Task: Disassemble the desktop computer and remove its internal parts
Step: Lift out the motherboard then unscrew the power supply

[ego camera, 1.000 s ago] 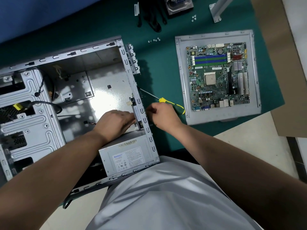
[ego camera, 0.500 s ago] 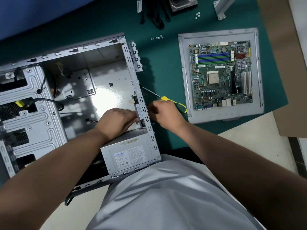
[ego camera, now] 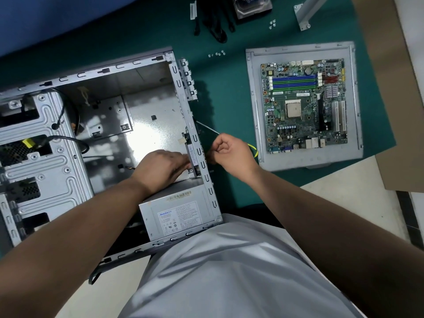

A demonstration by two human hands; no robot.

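The open grey computer case point(ego camera: 75, 74) lies on its side on the green mat. The power supply point(ego camera: 176, 214) sits in its near corner. My left hand point(ego camera: 160, 166) is inside the case, its fingers laid against the black rear fan point(ego camera: 192, 152) on the rear wall. My right hand point(ego camera: 231, 154) is just outside that wall with its fingers curled, thumb and forefinger pinched together at the metal. What they pinch is too small to see. A yellow-handled screwdriver point(ego camera: 207, 127) lies on the mat behind that hand, its handle mostly hidden.
The removed motherboard point(ego camera: 302, 106) lies on a grey metal panel point(ego camera: 252, 111) to the right. Loose screws point(ego camera: 216, 54), black cables point(ego camera: 215, 24), a heatsink point(ego camera: 252, 5) and a bracket point(ego camera: 305, 12) lie at the mat's far edge. Drive bays with cables point(ego camera: 29, 145) fill the case's left.
Both hands stay at the rear wall by the fan, with only small shifts. The view has drifted slightly.
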